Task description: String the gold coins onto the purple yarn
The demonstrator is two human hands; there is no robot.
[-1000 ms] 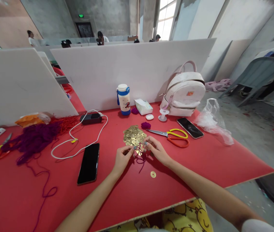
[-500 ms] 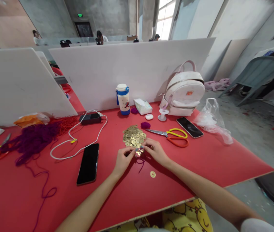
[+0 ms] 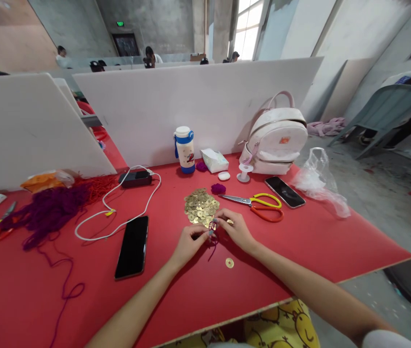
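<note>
Between my two hands is a looped purple cord (image 3: 212, 240), its loose end hanging toward the red table. My left hand (image 3: 190, 244) pinches it from below left, thumb and forefinger together. From the upper right, my right hand (image 3: 235, 228) pinches the cord's upper part, fingers curled. Just beyond my fingers lies a heap of brass-coloured coins (image 3: 200, 205) with holes in their middles. A single coin (image 3: 229, 263) rests nearer to me, below my right hand. Whether a coin hangs on the held cord I cannot tell.
Yellow-and-red scissors (image 3: 259, 200) and a phone (image 3: 284, 191) lie right of the coins. Another phone (image 3: 132, 247) and a white cable (image 3: 89, 238) are on the left, near tangled purple cord (image 3: 55, 208). A bottle (image 3: 184, 150) and a white backpack (image 3: 276, 140) stand behind.
My left hand has shifted slightly right and down, and its fingertips now sit below my right hand's instead of level with them. The cord between them has changed shape.
</note>
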